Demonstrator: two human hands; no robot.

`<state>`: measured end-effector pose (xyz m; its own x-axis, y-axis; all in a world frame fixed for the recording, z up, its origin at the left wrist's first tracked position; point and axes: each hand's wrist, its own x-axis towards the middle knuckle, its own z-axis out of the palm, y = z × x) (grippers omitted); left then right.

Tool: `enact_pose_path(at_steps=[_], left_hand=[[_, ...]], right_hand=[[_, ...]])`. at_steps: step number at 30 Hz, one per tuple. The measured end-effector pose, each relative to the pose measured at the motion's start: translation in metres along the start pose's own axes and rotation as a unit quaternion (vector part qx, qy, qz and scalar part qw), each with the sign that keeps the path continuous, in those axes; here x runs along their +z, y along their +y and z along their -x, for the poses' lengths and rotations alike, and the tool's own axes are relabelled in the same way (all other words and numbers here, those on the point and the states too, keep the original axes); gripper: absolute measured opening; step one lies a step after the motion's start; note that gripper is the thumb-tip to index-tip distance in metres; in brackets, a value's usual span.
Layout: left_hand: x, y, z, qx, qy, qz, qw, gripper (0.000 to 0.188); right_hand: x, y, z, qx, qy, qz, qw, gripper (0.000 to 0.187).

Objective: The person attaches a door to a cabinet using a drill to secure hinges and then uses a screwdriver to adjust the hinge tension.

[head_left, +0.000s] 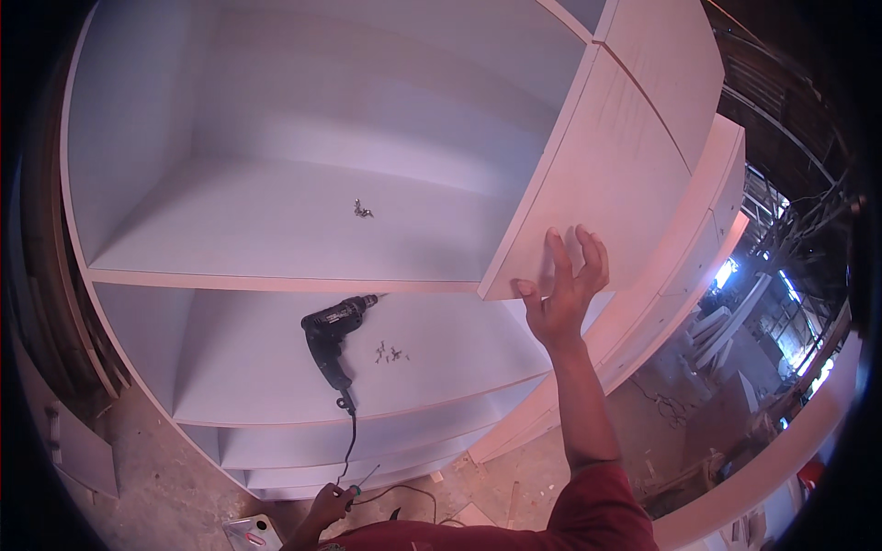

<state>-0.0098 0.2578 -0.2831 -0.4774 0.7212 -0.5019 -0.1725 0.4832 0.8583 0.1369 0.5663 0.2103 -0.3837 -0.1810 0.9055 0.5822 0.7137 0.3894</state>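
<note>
My right hand [571, 298] rests with spread fingers on the lower part of a pale cabinet door [611, 174], which stands swung out on the cabinet's right side. Low in the view, my left hand [329, 505] is closed around a screwdriver [356, 489], its thin shaft pointing up and right. A black corded power drill [331, 335] lies on the lower shelf [248, 367], bit toward the right. Beside it is a scatter of small screws [391, 353]. Another small heap of metal pieces [362, 209] sits on the upper shelf [276, 216].
The drill's cord [350, 450] hangs over the shelf edge close to my left hand. More shelves [322, 447] lie below. A white flat object [253, 533] is at the bottom edge. Pale panels [703, 239] stand on the right, with boards [730, 321] farther off.
</note>
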Motion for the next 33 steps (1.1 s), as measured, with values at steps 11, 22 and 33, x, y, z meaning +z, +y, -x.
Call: enact_pose_path(at_steps=[11,22,33], left_hand=[[-0.005,0.008,0.005,0.002,0.01,0.003,1.0,0.049],[-0.006,-0.005,0.005,0.004,0.009,-0.026,1.0,0.051],[-0.003,-0.004,-0.001,0.002,-0.005,-0.033,0.999,0.054]], right_hand=[[0.031,-0.006,0.055,-0.082,0.087,-0.091,0.989,0.063],[0.025,-0.013,0.06,-0.052,0.016,-0.09,0.994,0.051],[0.02,-0.015,0.067,-0.032,0.02,-0.093,0.995,0.054]])
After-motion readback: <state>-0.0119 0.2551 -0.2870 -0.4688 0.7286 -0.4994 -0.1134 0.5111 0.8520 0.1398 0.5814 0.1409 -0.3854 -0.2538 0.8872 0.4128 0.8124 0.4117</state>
